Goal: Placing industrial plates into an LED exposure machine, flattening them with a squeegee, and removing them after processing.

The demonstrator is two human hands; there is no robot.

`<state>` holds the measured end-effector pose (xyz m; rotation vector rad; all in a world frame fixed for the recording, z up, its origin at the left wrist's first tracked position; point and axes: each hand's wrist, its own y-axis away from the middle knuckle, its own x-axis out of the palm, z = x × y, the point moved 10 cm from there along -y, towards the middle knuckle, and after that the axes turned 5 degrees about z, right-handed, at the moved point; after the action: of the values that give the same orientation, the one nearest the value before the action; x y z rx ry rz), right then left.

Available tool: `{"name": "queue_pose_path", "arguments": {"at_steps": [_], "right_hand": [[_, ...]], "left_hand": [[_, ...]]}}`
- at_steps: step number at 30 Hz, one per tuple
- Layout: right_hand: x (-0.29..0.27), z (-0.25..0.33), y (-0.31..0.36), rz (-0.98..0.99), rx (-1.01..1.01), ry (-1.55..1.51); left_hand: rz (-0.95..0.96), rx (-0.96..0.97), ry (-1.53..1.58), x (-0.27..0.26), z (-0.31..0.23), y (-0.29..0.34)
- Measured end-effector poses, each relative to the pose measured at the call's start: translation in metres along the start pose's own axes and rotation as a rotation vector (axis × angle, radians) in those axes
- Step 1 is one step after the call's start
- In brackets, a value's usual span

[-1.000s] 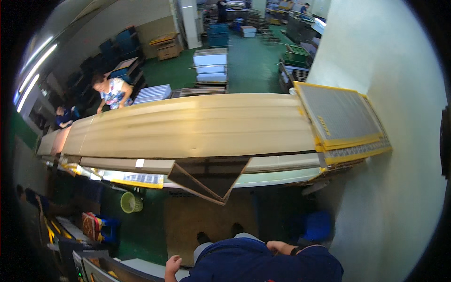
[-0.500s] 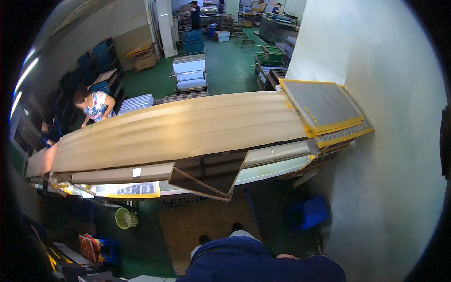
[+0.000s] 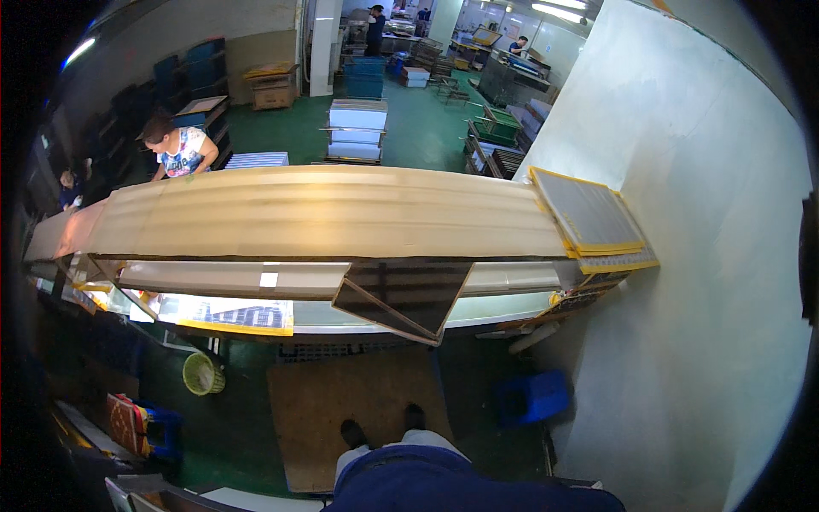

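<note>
Neither of my hands shows; only my dark blue top, light trousers and dark shoes come in at the lower edge. In front of me stands a long bench with a light tan cover over its upper level. A dark framed panel hangs tilted from the near side of that cover. Beneath it, a pale lit work surface runs along the bench. Toward its left lies a yellow-edged printed sheet or screen.
Yellow-edged framed screens are stacked at the bench's right end, by a pale wall. On the floor are a brown mat, a green basket and a blue stool. A person leans at the far left side.
My view has shifted, with more floor, mat and both shoes now showing. A bit of skin by my right side has gone out of sight. The person at the left leans over the bench still.
</note>
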<state>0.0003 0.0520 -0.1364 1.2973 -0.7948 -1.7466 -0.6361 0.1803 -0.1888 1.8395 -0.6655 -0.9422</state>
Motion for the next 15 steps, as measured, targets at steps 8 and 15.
{"name": "queue_pose_path", "arguments": {"at_steps": [8, 15], "right_hand": [[-0.001, 0.065, 0.134, -0.562, -0.091, 0.160], [0.058, 0.062, 0.121, -0.604, -0.146, -0.027]], "left_hand": [[-0.099, 0.006, -0.103, 0.002, 0.035, 0.039], [-0.272, -0.012, -0.255, -0.010, 0.056, 0.096]]}}
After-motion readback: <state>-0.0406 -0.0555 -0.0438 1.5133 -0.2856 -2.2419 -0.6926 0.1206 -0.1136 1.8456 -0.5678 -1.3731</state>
